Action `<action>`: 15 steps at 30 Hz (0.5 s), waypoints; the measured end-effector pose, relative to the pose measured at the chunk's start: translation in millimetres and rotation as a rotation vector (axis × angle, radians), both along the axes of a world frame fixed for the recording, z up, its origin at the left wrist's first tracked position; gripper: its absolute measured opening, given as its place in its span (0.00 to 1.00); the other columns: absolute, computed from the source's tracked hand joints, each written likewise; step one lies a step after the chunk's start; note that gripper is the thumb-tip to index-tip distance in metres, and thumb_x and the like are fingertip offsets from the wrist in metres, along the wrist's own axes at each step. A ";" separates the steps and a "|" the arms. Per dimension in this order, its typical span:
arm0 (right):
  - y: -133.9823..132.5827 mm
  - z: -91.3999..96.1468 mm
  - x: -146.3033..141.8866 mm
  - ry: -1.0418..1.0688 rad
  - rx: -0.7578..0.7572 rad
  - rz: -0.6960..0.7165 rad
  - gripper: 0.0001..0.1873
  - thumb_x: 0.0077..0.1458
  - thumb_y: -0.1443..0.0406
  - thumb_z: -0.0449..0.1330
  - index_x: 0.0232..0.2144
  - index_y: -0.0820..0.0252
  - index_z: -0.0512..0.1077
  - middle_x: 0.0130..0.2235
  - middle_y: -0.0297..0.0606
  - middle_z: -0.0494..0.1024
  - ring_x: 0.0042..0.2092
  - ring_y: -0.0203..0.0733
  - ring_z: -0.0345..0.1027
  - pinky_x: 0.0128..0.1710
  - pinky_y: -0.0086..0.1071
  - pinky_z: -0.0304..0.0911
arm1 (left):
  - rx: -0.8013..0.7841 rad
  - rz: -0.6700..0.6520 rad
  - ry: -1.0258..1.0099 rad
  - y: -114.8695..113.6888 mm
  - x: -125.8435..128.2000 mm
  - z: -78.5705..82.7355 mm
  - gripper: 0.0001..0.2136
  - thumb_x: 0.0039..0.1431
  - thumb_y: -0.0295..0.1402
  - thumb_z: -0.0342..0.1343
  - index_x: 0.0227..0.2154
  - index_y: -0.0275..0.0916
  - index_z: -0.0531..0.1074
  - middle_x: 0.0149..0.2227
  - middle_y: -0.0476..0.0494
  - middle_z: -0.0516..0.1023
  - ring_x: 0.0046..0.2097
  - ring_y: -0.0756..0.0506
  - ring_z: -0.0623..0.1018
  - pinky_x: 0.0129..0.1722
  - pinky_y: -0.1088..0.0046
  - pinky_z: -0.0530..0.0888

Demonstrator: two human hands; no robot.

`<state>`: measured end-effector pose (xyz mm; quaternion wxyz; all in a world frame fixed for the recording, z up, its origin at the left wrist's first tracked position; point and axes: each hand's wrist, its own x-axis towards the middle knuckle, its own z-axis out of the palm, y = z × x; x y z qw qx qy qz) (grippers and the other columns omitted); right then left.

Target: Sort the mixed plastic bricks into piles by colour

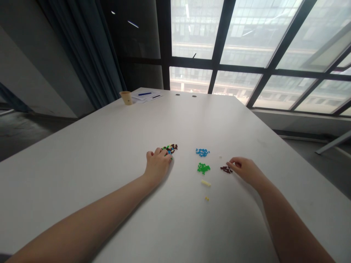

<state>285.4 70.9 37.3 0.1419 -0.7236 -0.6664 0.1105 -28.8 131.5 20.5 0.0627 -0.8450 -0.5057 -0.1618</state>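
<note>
On the white table [109, 146] lie small sorted heaps of tiny coloured pieces. My left hand [157, 164] rests palm down with its fingers curled onto a mixed heap [171, 148] of brown, green, blue and yellow pieces. My right hand [244, 168] has its fingers pinched together at a small dark brown heap [226, 169]; whether it holds a piece is hidden. Between the hands sit a blue heap [202, 152] and a green heap [203, 168]. Nearer to me lie a pale yellow piece [206, 183] and a tiny yellow bit [207, 198].
A tan paper cup [126, 97] stands at the far left corner beside papers [146, 96] with a blue pen. Two small dark discs lie near the far edge. Large windows rise behind the table, a dark curtain at left.
</note>
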 end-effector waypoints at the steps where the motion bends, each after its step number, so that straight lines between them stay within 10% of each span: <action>1: 0.7 -0.5 -2.3 -0.001 0.017 0.005 0.17 0.49 0.55 0.50 0.21 0.57 0.71 0.19 0.33 0.66 0.22 0.34 0.57 0.22 0.28 0.48 | 0.004 -0.006 -0.005 1.0 -0.1 -0.1 0.09 0.55 0.28 0.47 0.29 0.41 0.73 0.36 0.41 0.74 0.42 0.40 0.66 0.37 0.61 0.56; 15: 6.0 -14.4 -35.4 0.079 0.248 0.105 0.15 0.53 0.60 0.49 0.21 0.59 0.69 0.21 0.33 0.65 0.24 0.34 0.57 0.27 0.28 0.51 | 0.009 -0.084 -0.016 7.0 3.8 -5.4 0.09 0.57 0.29 0.45 0.28 0.39 0.70 0.35 0.42 0.74 0.41 0.42 0.68 0.38 0.63 0.58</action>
